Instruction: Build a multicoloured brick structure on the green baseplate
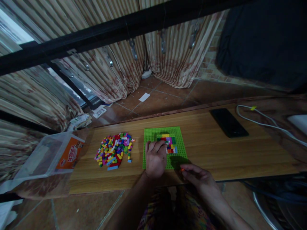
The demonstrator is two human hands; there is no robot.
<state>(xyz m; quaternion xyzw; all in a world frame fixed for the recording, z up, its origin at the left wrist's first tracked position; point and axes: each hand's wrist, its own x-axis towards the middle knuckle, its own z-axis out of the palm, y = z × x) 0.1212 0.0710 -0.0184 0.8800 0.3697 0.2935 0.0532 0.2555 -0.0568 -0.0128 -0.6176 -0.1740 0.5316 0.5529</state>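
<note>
Green baseplate (153, 135) could skid under my flat, spread left hand (155, 159); my right hand (199, 175), pinching a tiny orange brick (182, 169), may drop it.

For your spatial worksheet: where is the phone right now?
In the head view, the phone lies flat on the table, right of the green baseplate and left of the white cable.

Left hand (155, 158) lies flat, right hand (200, 176) curled, pinching.
</note>
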